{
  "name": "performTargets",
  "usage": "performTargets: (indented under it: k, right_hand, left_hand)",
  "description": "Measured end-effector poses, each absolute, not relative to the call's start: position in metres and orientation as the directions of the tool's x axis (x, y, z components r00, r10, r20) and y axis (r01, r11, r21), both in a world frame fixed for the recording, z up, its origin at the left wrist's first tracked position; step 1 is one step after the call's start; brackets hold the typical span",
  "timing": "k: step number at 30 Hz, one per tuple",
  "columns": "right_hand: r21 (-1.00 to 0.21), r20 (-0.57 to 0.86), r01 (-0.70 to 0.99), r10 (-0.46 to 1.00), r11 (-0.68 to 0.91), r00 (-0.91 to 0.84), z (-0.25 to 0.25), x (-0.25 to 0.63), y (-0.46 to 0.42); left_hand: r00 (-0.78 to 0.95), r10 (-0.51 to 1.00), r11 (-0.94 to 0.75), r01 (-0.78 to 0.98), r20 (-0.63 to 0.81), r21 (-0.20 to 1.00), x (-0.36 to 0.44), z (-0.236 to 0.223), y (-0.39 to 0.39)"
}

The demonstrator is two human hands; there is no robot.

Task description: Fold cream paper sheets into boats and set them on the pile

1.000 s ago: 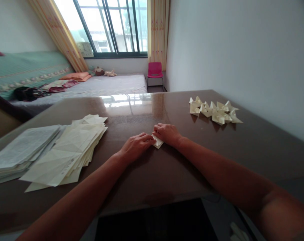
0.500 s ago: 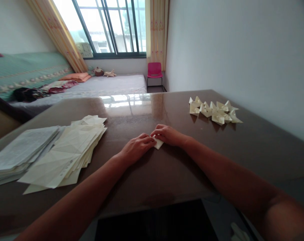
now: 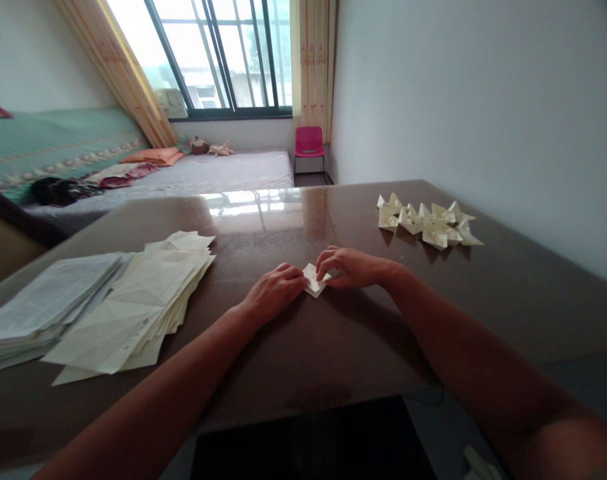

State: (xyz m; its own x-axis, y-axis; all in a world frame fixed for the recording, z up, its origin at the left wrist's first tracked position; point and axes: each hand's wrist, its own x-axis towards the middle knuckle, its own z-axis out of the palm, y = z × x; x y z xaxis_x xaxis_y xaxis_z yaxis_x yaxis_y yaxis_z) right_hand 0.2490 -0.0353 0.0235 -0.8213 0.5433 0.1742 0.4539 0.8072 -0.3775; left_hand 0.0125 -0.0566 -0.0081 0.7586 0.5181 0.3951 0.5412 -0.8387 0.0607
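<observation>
A small cream folded paper [image 3: 313, 287] lies on the brown tabletop in front of me, its shape a diamond. My left hand [image 3: 279, 288] is closed at its left corner, fingertips pressing the edge. From the right, my right hand [image 3: 352, 267] has its bent fingers on the upper right of the paper and its thumb at the right corner. The fingertips partly cover the layers, so the exact grip is hard to see. Several folded cream paper pieces [image 3: 436, 230] with pointed corners stand grouped at the far right of the table.
On the left lie a pile of creased cream sheets [image 3: 133, 293] and, beside it, a stack of greyish sheets [image 3: 48, 293]. The glossy table [image 3: 263, 240] meets a white wall on the right. Behind it are a bed [image 3: 233, 167] and a pink chair [image 3: 309, 143].
My right hand has shifted slightly right and its fingers have lifted, uncovering more of the folded paper's top. My left hand stays at the left corner.
</observation>
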Motion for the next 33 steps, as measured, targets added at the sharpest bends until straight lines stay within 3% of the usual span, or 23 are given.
performTargets:
  k: [7, 12, 23, 28, 33]
  right_hand:
    - [-0.507, 0.156, 0.457, 0.599, 0.731, -0.785, 0.012, 0.245, -0.031]
    - [-0.595, 0.134, 0.437, 0.619, 0.674, -0.774, 0.010, 0.248, -0.028]
    - [-0.503, 0.029, 0.708, 0.828, 0.496, -0.559, 0.007, 0.236, -0.026]
    - [-0.510, 0.013, 0.773, 0.903, 0.376, -0.430, 0.007, 0.231, -0.030]
    - [-0.451, 0.037, 0.804, 0.909, 0.386, -0.416, 0.008, 0.228, -0.032]
  left_hand:
    - [0.728, 0.560, -0.818, 0.560, 0.395, 0.129, 0.009, -0.009, -0.053]
    - [0.678, 0.634, -0.772, 0.586, 0.372, 0.246, 0.005, -0.012, -0.050]
    - [0.498, 0.818, -0.575, 0.678, 0.289, 0.458, 0.009, -0.016, -0.041]
    - [0.450, 0.853, -0.521, 0.753, 0.263, 0.402, 0.016, -0.014, -0.041]
    - [0.449, 0.843, -0.525, 0.805, 0.296, 0.277, 0.022, -0.014, -0.045]
